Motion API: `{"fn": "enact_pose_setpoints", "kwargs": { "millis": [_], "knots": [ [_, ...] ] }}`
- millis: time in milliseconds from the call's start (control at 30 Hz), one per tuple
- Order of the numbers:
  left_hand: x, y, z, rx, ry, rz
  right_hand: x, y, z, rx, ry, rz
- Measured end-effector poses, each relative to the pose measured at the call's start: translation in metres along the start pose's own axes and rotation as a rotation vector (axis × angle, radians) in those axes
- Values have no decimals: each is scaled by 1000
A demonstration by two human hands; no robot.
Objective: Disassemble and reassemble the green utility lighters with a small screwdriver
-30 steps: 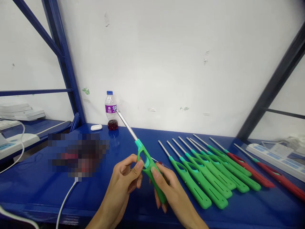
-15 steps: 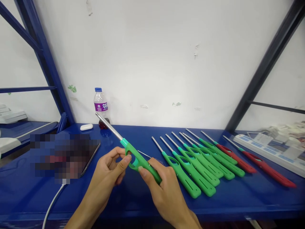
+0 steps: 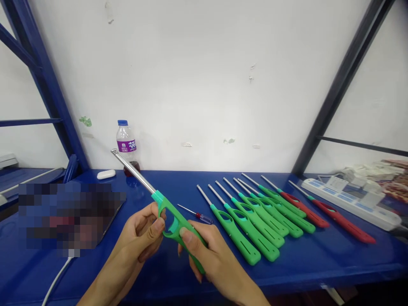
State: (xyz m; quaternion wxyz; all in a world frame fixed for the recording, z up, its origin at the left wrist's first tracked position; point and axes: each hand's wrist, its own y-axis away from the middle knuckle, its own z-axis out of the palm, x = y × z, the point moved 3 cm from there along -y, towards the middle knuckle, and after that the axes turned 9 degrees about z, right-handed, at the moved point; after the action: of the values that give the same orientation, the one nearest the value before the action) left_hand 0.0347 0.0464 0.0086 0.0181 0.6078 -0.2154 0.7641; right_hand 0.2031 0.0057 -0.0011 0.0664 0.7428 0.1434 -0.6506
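We hold one long green plastic lighter (image 3: 183, 223) above the front part of the glossy blue counter (image 3: 165, 278), left of its middle. Its silver metal tube (image 3: 134, 171) is tilted up and away, toward the back left corner; a turquoise collar (image 3: 157, 196) joins tube to body.

Left hand (image 3: 135, 240): grip closed, thumb and fingers pinching the outer side of the looped trigger guard. Right hand (image 3: 212, 255): grip closed around the handle, thumb pressed on the body just behind the turquoise trigger (image 3: 174, 225).

To the right of our hands, we have a fanned row of green plastic lighters (image 3: 237, 233) lying flat, tubes toward the back edge and handles toward the front edge. Two red plastic lighters (image 3: 342, 221) lie at the right end of this row. A small screwdriver with a clear red-and-blue handle (image 3: 204, 218) lies between the held lighter and the row, its thin shaft directed to the back left.

Near the back edge, left of centre, a clear plastic bottle with a blue cap and purple label (image 3: 126, 145) stands upright, dark red liquid in its base. Just left of it lies a small white rounded case (image 3: 106, 174). At the left side, we cannot identify the item under the pixelated patch; a white cable (image 3: 57, 278) runs from it to the front edge.
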Motion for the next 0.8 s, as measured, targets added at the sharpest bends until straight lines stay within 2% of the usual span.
{"fn": "enact_pose_setpoints", "kwargs": {
  "millis": [233,367,500,567,633,733,800],
  "knots": [
    [-4,-1,1,-63,8,-5,2,-3,-3,-79,-103,87],
    [-7,-2,1,-59,-22,-34,3,-3,0,-76,-69,116],
    [-9,-3,3,26,-119,12,1,1,2,-86,50,147],
    [-11,-4,3,75,-194,44,0,2,2,-13,177,156],
    [-14,-7,3,86,-307,51,-1,3,1,133,358,129],
    [-16,-11,0,88,-589,79,-2,4,-3,359,595,97],
    [-9,-10,-1,140,-765,138,-1,3,-6,417,695,120]
  ]
}}
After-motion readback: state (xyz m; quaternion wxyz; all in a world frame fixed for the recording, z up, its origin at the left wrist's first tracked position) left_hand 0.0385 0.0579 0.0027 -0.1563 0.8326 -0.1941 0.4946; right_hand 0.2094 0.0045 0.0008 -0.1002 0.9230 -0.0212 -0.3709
